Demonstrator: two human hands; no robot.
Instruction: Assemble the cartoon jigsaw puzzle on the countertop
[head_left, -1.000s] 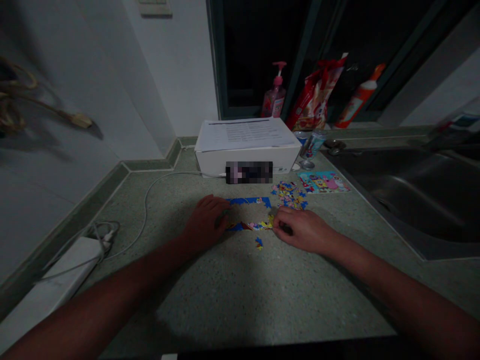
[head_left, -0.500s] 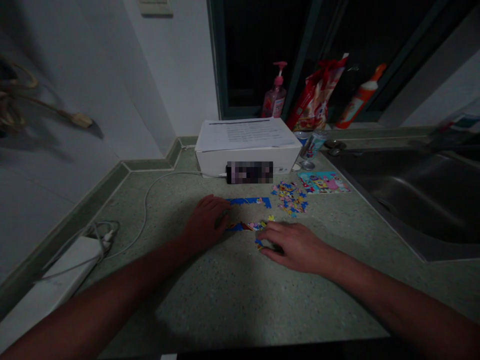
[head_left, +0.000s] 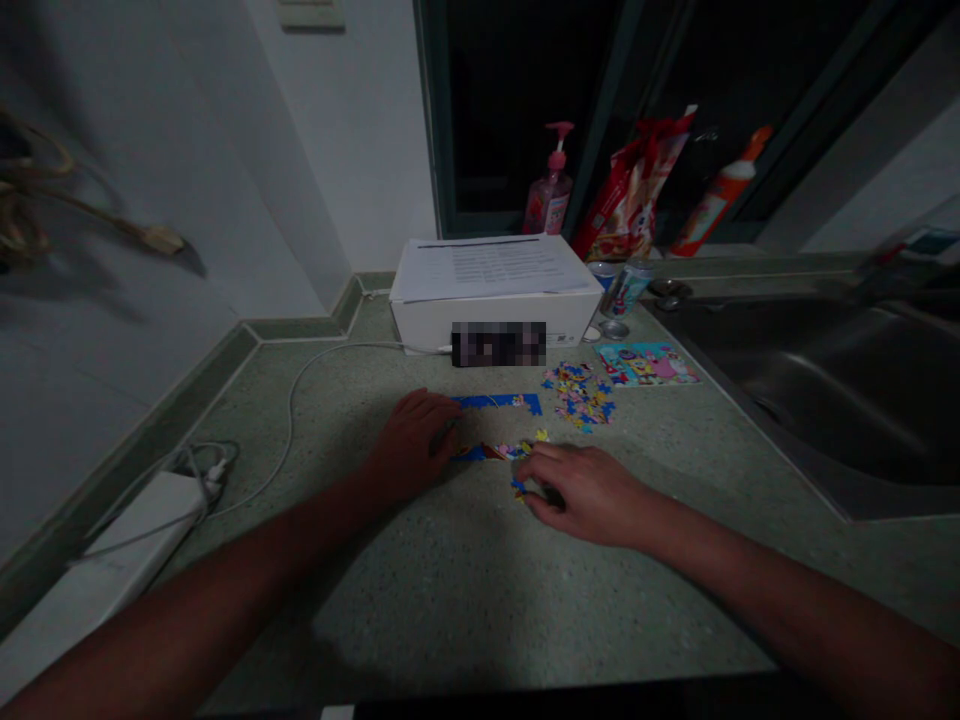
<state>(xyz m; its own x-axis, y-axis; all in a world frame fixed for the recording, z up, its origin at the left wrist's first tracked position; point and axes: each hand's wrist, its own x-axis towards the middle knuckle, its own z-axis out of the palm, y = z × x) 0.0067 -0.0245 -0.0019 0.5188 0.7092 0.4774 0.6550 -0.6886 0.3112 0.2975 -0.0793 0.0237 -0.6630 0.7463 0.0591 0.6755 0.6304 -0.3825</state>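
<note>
My left hand (head_left: pixel 415 440) rests at the left ends of two joined puzzle strips, thumb and fingers apart, hiding those ends. The upper strip (head_left: pixel 491 402) is mostly blue and runs toward the right. Nearer to me lies a multicoloured lower strip (head_left: pixel 491 452), partly under my left thumb. My right hand (head_left: pixel 585 492) is at that strip's right end, its thumb and fingers closed around a small blue and yellow puzzle piece (head_left: pixel 518 491). A yellow puzzle piece (head_left: pixel 541 436) lies just beyond my right fingers. Farther off is a pile of loose puzzle pieces (head_left: pixel 581 395).
A colourful picture card (head_left: pixel 649 364) lies beside the sink (head_left: pixel 810 400). Behind the strips, a phone (head_left: pixel 499 345) on a cable leans against a white box (head_left: pixel 420 318). Cans (head_left: pixel 630 288) stand right of the box. A power strip (head_left: pixel 142 530) lies at left.
Both hands stay almost in place. The small piece at my right fingertips has shifted very slightly; the strips and the pile look the same.
</note>
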